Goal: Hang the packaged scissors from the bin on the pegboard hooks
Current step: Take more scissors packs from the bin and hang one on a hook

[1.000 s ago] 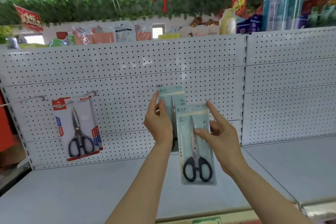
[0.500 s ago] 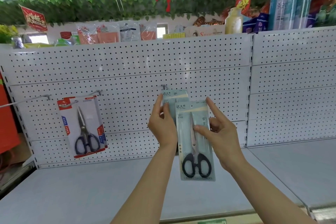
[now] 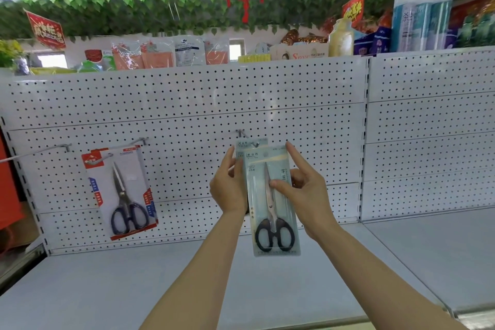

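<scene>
A pale blue scissors pack (image 3: 273,201) with black handles is pinched in my right hand (image 3: 302,190), thumb on its front and forefinger at its top right corner. Just behind it hangs a second pale blue pack (image 3: 250,144) on a hook (image 3: 240,133) in the white pegboard (image 3: 187,104). My left hand (image 3: 229,187) holds the left edges of the packs. The front pack's top sits slightly below and right of the rear pack's top. Whether its hole is on the hook I cannot tell.
A red-and-white scissors pack (image 3: 120,190) hangs tilted on a hook (image 3: 142,140) at the left. A long bare hook (image 3: 40,151) sticks out further left. A grey shelf (image 3: 134,281) runs below. Goods line the top ledge (image 3: 187,55). The bin is out of view.
My right hand has brought the front pack up and left, closer against the rear pack. The camera view has shifted slightly to the left.
</scene>
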